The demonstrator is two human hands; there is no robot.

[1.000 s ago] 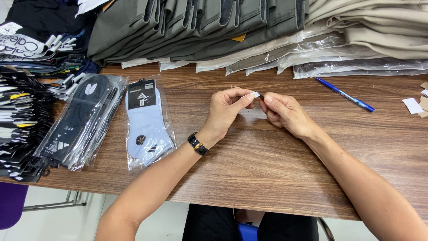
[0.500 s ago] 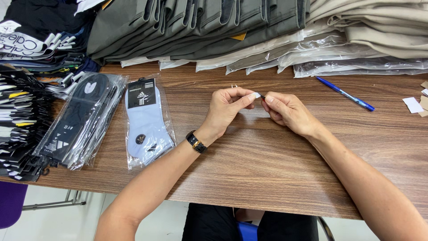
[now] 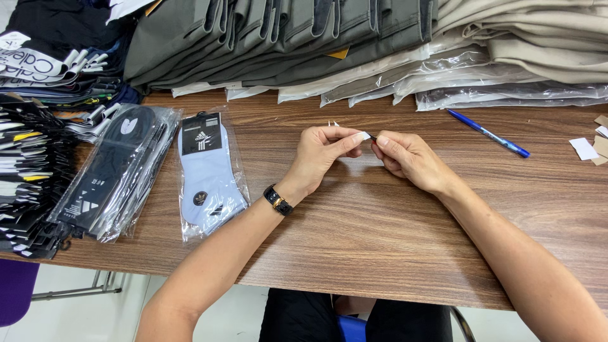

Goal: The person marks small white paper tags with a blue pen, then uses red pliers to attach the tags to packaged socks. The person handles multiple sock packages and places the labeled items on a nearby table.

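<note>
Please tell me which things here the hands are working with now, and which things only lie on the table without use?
In hand:
left hand and right hand, pinching a small white tag between the fingertips.

Lying about:
light blue bagged socks
black bagged socks
blue pen
folded grey trousers
beige folded garments
paper scraps

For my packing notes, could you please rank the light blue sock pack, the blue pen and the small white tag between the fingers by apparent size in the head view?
1. light blue sock pack
2. blue pen
3. small white tag, pinched between left hand and right hand
</note>
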